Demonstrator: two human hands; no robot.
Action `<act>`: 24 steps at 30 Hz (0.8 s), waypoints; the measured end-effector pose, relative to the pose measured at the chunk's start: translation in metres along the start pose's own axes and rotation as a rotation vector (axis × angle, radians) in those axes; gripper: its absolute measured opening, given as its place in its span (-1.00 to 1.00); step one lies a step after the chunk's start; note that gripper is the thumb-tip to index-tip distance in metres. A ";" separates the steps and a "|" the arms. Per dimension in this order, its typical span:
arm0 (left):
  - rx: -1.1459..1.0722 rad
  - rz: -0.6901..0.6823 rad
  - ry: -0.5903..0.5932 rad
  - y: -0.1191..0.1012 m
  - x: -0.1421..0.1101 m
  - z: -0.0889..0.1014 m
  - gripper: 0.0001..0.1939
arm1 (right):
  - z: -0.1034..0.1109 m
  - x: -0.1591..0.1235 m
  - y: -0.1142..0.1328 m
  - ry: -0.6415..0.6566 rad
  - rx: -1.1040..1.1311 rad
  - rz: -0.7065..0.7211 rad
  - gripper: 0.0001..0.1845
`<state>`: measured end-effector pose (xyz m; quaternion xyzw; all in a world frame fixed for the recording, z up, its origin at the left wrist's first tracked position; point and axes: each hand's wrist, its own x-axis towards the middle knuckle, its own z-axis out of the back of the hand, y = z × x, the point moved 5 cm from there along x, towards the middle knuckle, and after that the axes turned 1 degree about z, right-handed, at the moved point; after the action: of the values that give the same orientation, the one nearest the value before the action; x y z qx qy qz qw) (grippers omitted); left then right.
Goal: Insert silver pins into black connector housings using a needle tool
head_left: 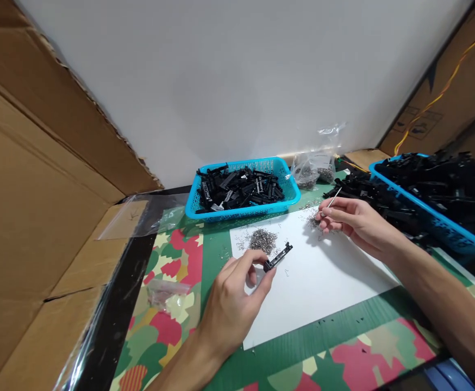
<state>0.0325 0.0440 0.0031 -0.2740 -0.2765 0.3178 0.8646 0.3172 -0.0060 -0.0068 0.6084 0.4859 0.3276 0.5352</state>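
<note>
"What takes up the most room?"

"The pale wall (241,70), rising beyond the white sheet (323,288). Next comes the cardboard (37,163), standing well to the left of the sheet, then the tabletop (355,317), green with patterned patches, spreading around and under the sheet."

"And the containers?"

"The side blue basket (437,211), cut off by the picture's edge, stands to the right of the sheet, heaped with black pieces. The far blue basket (245,213) stands just past the sheet's far edge, also full of black pieces."

"Where are the person's hands?"

"Both over the sheet. The left hand (231,293) is at its left side, the right hand (355,220) near its far right corner, each pinching something between thumb and fingers."

"What smaller things lie about?"

"A see-through bag (305,171) sits beyond the sheet's far edge. One pile of tiny metal pieces (263,241) lies on the sheet's left part; another pile (313,220) lies by its far edge, partly hidden by the right hand."

"And what is grasped?"

"The left fingers grip a slim black part (279,258), tilted above the sheet. The right fingers grip a thin metal rod (335,196), slanting upward over the sheet's far edge; its lower end is hidden."
</note>
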 end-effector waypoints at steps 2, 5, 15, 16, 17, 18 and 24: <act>-0.001 -0.013 0.018 0.000 0.001 -0.001 -0.88 | -0.001 -0.002 0.001 0.034 -0.072 -0.001 -0.58; -0.005 -0.024 0.022 0.001 0.001 -0.001 -0.87 | -0.002 -0.008 -0.001 0.101 -0.274 -0.008 -0.49; -0.044 -0.027 0.073 0.003 0.000 -0.006 -0.85 | 0.005 -0.013 0.000 0.043 -1.055 0.142 -0.71; -0.045 -0.033 0.079 0.003 0.000 -0.006 -0.84 | 0.005 -0.012 0.000 0.062 -1.064 0.130 -0.72; -0.046 -0.039 0.085 0.003 0.000 -0.006 -0.84 | 0.006 -0.012 -0.001 0.070 -1.074 0.124 -0.73; -0.046 -0.046 0.090 0.002 0.000 -0.007 -0.84 | 0.006 -0.011 0.000 0.067 -1.082 0.123 -0.74; -0.036 -0.118 0.086 -0.004 0.002 -0.007 -0.83 | 0.000 -0.014 0.001 0.128 -1.002 0.098 -0.73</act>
<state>0.0398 0.0406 0.0020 -0.2863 -0.2602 0.2492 0.8878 0.3130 -0.0193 -0.0046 0.2775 0.2718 0.5821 0.7144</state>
